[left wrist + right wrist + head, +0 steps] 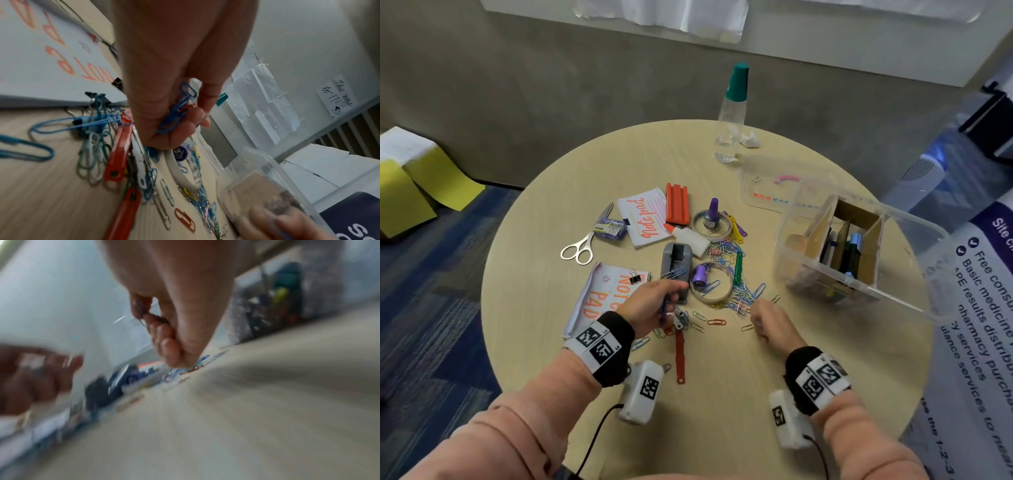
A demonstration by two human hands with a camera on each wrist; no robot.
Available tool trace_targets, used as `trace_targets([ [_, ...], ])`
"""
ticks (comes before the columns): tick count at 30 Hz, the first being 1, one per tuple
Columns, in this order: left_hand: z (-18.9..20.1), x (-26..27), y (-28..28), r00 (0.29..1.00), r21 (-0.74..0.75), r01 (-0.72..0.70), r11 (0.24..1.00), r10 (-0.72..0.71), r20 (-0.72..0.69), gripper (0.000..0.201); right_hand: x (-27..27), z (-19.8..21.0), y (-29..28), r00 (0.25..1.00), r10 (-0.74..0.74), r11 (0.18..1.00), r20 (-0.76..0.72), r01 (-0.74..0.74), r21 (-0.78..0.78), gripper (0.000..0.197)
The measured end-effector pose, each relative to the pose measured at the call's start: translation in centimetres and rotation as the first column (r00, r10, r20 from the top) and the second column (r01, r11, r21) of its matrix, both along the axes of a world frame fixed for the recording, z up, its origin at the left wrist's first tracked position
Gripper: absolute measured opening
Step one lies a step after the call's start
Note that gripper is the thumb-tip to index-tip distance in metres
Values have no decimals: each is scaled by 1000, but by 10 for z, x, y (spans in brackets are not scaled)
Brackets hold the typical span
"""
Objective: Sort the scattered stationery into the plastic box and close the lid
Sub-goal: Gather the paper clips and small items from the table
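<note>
Paper clips (176, 110) in both curled hands (650, 301).

We see a clear bottle (730, 116) with a green cap standing at the far edge of the round surface (722, 394), a crumpled paper scrap (750, 139) beside it, and yellow folders (421, 181) on the floor.

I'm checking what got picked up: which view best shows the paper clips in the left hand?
The left wrist view: the blue paper clips sit sharp and close in the left hand. The head view shows only a bit of blue beneath that hand. The right wrist view is too blurred to tell.
</note>
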State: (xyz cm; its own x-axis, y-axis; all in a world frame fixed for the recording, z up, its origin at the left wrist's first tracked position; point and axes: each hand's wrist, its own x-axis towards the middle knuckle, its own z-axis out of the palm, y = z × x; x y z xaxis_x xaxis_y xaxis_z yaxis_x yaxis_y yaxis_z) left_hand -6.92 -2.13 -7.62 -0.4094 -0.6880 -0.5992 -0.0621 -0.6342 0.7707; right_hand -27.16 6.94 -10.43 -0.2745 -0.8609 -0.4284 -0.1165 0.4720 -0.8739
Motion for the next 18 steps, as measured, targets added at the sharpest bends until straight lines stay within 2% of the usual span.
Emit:
trace_targets([
  [1, -1, 0, 0, 1000, -5, 0, 1000, 0, 2, 11, -3, 4, 2, 932, -124, 990, 340, 140, -20, 28],
  [2, -2, 0, 0, 1000, -9, 1, 1000, -1, 6, 11, -6, 9, 4, 779, -173, 972, 602, 234, -24, 24],
  [3, -3, 0, 0, 1000, -13, 7, 1000, -6, 13, 11, -8, 13, 6, 648, -184, 954, 739, 299, -25, 21],
  [4, -3, 0, 0, 1000, -16, 15, 1000, -15, 21, 12, -11, 17, 7, 583, -185, 940, 791, 339, -29, 19],
  [5, -4, -1, 0, 999, -19, 24, 1000, -23, 28, 13, -13, 18, 7, 574, -201, 933, 794, 358, -23, 17],
  [6, -4, -2, 1, 999, -22, 30, 999, -29, 32, 13, -14, 19, 4, 609, -241, 932, 756, 363, 5, 16],
  [7, -4, -3, 1, 999, -23, 31, 999, -30, 34, 14, -14, 17, 0, 693, -289, 935, 661, 351, 41, 15],
  [8, -5, -4, 2, 999, -23, 27, 999, -27, 35, 15, -14, 15, -5, 817, -319, 943, 480, 323, 76, 18],
  [9, -5, -5, 3, 999, -21, 23, 1000, -22, 37, 15, -12, 12, -11, 930, -298, 954, 217, 280, 108, 21],
  [10, -5, -6, 4, 999, -22, 21, 1000, -20, 43, 16, -8, 9, -17, 973, -224, 964, -57, 230, 136, 25],
  [11, -5, -7, 4, 998, -26, 23, 999, -22, 51, 16, -3, 7, -21, 949, -138, 969, -282, 188, 158, 29],
  [13, -5, -7, 6, 997, -31, 33, 999, -31, 64, 16, 9, 3, -26, 827, 19, 970, -562, 121, 211, 33],
  [15, -4, -6, 7, 997, -30, 37, 999, -35, 64, 15, 18, -2, -27, 703, 145, 966, -696, 52, 253, 26],
  [18, -2, -3, 8, 998, -29, 16, 999, -14, 63, 15, 25, -6, -29, 611, 243, 957, -753, -24, 289, 18],
])
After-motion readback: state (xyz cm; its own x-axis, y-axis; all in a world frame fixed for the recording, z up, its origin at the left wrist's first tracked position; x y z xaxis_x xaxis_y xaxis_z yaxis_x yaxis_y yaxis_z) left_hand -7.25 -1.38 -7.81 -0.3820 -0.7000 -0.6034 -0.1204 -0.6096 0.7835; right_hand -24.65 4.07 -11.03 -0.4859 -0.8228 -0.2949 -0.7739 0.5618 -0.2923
